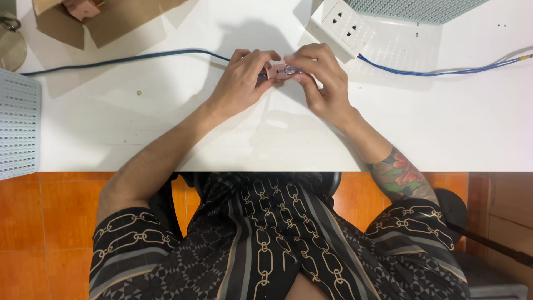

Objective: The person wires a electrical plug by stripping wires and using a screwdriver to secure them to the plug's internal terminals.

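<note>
The fingertips of both hands meet over a small pink block (276, 71) at the far middle of the white table (166, 128). The left hand (241, 83) has its thumb and curled fingers pinched narrowly on the block's left end, where a blue cable (122, 58) comes in. The right hand (322, 83) closes its fingers over the block's right side, the fingertips pressing a small clear, bluish piece (292, 70) against it; what that piece is cannot be told at this size. Both hands rest low on the table, wrists apart, forearms running back toward the body. The right forearm bears a coloured flower tattoo (402, 175).

The blue cable trails left from the block across the table to the left edge. A second blue cable (433, 71) runs from just right of the right hand out to the right edge. Just beyond the right hand lies a white socket strip (341, 25), tilted, nearly touching the knuckles. Behind it sits a pale perforated panel (411, 8); a similar perforated basket (19, 125) stands at the left edge. Torn brown cardboard (111, 19) lies at the far left, well apart from the hands. Below the table edge show a black patterned shirt (266, 239) and an orange tiled floor (50, 222).
</note>
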